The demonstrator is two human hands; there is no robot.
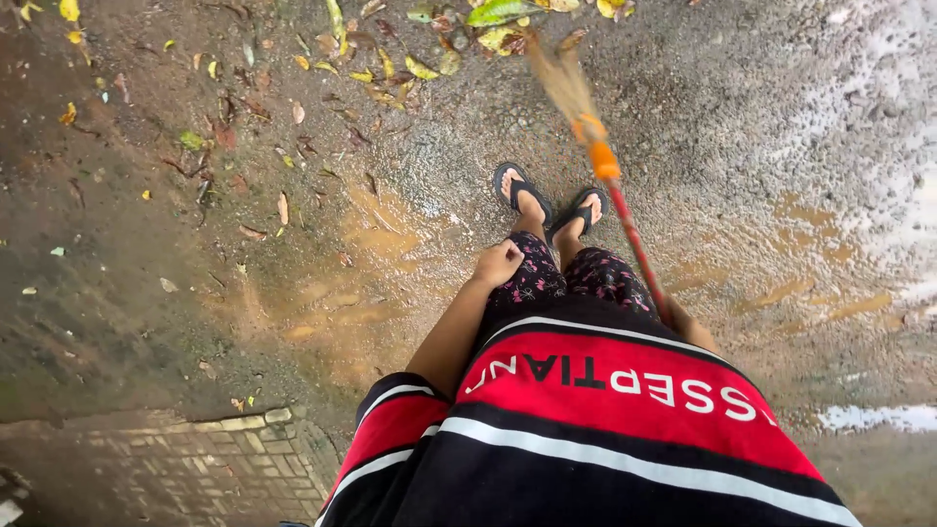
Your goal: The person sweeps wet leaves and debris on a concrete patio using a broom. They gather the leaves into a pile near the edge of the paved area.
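Head view, looking straight down the body. The right hand (683, 317), at about 4 o'clock from the frame's centre, is closing around the red handle of a broom (625, 229); only a small part of this hand is showing past the hem of the red, black and white shirt (625, 429), so how tightly the fingers are wrapping cannot be told. The broom is running from that hand toward 11 o'clock, its shaft passing an orange binding and ending in a blurred tan brush head near the top edge, just below a cluster of fallen leaves (429, 59). The left hand (498, 262), just left of centre, is curling into a loose fist, holding nothing and resting against the dark floral-print trousers (576, 278) at the thigh. Beyond the hands, toward 12 o'clock, two feet in black sandals (551, 200) are standing side by side on wet, gritty pavement (761, 176). More yellow and brown leaves are lying scattered toward 10 o'clock. A patch of mossy brick paving (185, 459) is showing at 8 o'clock, well apart from the broom.
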